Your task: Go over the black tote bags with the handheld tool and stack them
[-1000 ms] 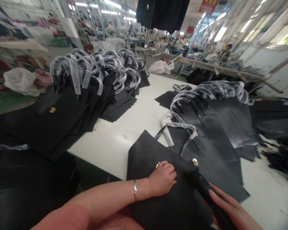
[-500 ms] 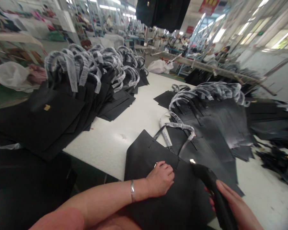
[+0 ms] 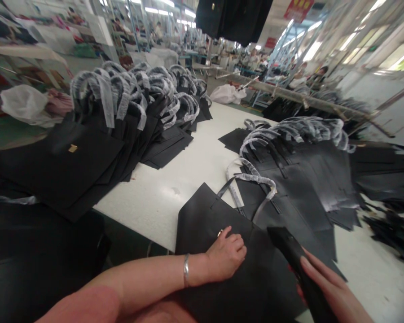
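A black handbag panel (image 3: pixel 202 211) with a plastic-wrapped handle (image 3: pixel 254 177) lies at the near edge of the white table. My left hand (image 3: pixel 227 255) rests on it with curled fingers, beside a small gold fitting (image 3: pixel 220 233). What those fingers hold, if anything, is hidden. In my right hand (image 3: pixel 326 280) is a black hand-held tool with an angled head (image 3: pixel 289 246). Its head hovers over the right part of the panel, near the base of the handle; I cannot make out whether it touches.
Bags with wrapped handles (image 3: pixel 67 166) are heaped on the left of the white table (image 3: pixel 148 193). More black bags (image 3: pixel 309 175) overlap on the right, beside a tangle of black straps (image 3: pixel 390 237). Black bags (image 3: pixel 234 20) hang above. Metal rails (image 3: pixel 289 92) cross behind.
The bright glow at the tool's tip has gone. The tool's head has tilted slightly. My left hand stays on the panel, and the whole view has shifted a little.
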Demonstrator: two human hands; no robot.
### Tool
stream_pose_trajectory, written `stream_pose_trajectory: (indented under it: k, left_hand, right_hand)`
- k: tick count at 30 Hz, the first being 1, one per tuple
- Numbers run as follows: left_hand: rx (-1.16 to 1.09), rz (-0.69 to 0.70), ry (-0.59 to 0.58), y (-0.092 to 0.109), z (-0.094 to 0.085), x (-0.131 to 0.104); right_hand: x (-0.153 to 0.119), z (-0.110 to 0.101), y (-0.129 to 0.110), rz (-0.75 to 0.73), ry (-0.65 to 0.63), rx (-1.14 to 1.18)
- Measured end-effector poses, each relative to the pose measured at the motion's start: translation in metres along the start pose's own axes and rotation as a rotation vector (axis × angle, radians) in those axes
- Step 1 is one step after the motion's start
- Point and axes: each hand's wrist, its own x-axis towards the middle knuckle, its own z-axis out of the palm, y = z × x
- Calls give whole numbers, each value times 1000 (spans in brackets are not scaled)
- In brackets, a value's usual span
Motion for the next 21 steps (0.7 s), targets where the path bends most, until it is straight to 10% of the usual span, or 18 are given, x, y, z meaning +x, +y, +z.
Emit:
stream_pose_trajectory:
  k: [6,21]
  left_hand:
    - [47,30,-3,0,7,-3]
    - [-11,28,-3,-3,5,0]
  right_hand:
    - [-1,26,-7,107,-285,-129]
    - [8,41,-8,26,-210,-245]
